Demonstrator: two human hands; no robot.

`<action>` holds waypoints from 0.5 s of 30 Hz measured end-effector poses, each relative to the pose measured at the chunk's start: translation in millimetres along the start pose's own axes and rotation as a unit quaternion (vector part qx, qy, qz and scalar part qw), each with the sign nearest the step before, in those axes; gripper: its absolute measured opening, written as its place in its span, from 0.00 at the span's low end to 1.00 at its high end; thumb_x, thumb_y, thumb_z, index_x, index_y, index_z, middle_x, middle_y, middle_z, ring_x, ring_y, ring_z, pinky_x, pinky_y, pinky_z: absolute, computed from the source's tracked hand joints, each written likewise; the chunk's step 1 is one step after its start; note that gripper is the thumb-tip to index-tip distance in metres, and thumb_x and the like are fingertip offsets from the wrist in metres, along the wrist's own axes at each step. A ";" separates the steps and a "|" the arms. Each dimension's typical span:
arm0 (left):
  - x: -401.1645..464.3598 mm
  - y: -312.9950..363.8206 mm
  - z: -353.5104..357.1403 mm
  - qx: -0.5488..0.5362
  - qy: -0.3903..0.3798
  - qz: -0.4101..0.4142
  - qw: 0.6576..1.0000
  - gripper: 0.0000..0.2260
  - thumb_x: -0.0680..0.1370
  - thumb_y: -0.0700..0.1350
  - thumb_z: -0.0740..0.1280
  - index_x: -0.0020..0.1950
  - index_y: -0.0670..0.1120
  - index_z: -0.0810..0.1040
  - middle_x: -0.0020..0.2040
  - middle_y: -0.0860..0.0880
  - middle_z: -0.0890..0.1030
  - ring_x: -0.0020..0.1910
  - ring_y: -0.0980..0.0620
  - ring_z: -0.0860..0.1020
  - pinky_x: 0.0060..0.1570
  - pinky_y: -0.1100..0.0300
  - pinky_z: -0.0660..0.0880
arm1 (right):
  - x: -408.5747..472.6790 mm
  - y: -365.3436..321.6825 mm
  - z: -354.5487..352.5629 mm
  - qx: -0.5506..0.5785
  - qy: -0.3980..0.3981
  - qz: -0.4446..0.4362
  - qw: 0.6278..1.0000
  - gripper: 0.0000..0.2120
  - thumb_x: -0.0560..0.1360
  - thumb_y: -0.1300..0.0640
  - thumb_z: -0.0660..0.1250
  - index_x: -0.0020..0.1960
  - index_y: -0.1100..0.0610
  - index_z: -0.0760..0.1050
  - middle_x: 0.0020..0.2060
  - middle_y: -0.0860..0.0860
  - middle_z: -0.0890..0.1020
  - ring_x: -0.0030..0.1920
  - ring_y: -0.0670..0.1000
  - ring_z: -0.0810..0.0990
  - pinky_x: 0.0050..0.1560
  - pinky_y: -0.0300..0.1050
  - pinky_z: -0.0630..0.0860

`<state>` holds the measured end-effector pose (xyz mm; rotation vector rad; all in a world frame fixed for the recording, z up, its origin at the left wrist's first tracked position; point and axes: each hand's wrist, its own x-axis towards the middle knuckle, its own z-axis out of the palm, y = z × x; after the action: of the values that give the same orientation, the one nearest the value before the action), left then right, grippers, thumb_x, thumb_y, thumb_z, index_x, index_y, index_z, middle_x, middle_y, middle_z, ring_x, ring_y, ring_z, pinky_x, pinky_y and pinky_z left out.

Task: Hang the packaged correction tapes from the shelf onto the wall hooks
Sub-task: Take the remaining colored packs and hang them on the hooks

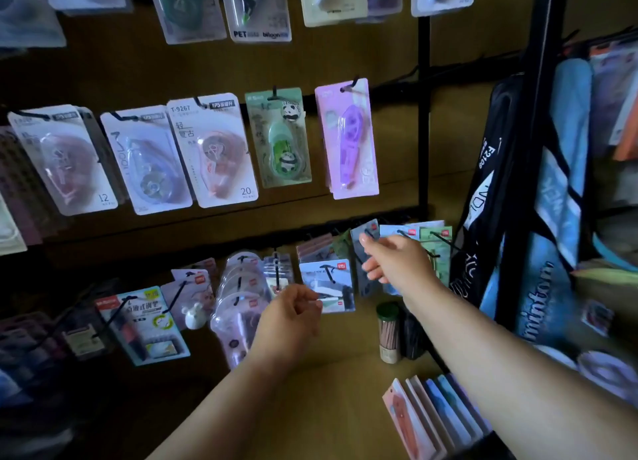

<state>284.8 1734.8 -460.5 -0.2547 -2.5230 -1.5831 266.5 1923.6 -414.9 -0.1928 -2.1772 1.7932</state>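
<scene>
Reaching toward the lowest row of wall hooks (445, 242), a person's right hand (397, 263) pinches the upper edge of a grey packaged correction tape (366, 252) between thumb and fingers, holding the card just by the thin black prongs. The left hand (293, 314) sits lower with its fingers curled in, touching the edge of a blue-and-white carded pack (328, 285) that hangs from its own hook; whether it actually grips that card cannot be told.

Flat cardboard backers with clear, glossy plastic blisters fill the brown board. In the row above hang a green panda-printed pack (279, 138), a slim lilac pack (348, 138) and a white pack marked T-9267 (214, 152), each blister rounded over its dispenser. More carded packs (241, 287) crowd the bottom row, overlapping one another.

On the shelf (338, 373) below, a further stack of pastel packs (438, 414) stands on edge at lower right. A green-capped tube (388, 332) stands upright near the right forearm. Blue and black racket bags (538, 218) lean against a black upright post (424, 114) at the right.
</scene>
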 end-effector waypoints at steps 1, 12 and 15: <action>-3.7 -7.1 3.7 0.012 -0.011 -0.003 1.000 0.02 0.80 0.42 0.65 0.50 0.47 0.77 0.33 0.51 0.78 0.28 0.60 0.75 0.29 0.65 0.73 | -10.4 12.2 2.5 -0.003 -0.013 0.005 1.000 0.15 0.75 0.46 0.67 0.42 0.59 0.77 0.34 0.54 0.84 0.29 0.49 0.78 0.37 0.43 0.73; -26.2 -87.7 54.1 0.085 -0.072 -0.102 0.989 0.01 0.78 0.44 0.66 0.48 0.48 0.76 0.39 0.51 0.80 0.31 0.55 0.80 0.32 0.60 0.76 | -39.8 156.6 18.4 -0.158 -0.043 0.120 0.979 0.19 0.74 0.45 0.68 0.35 0.60 0.72 0.26 0.51 0.79 0.27 0.51 0.78 0.29 0.40 0.70; -25.7 -104.6 67.4 0.080 -0.093 -0.130 0.984 0.01 0.78 0.44 0.65 0.49 0.48 0.76 0.43 0.49 0.82 0.33 0.52 0.81 0.34 0.59 0.76 | -31.6 187.6 15.8 -0.208 -0.036 0.155 0.965 0.16 0.74 0.45 0.67 0.36 0.56 0.75 0.27 0.49 0.77 0.29 0.50 0.78 0.29 0.40 0.67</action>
<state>283.9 1749.2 -586.7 -0.0558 -2.9135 -1.4888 273.6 1938.1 -605.1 -0.6012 -2.6785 1.4752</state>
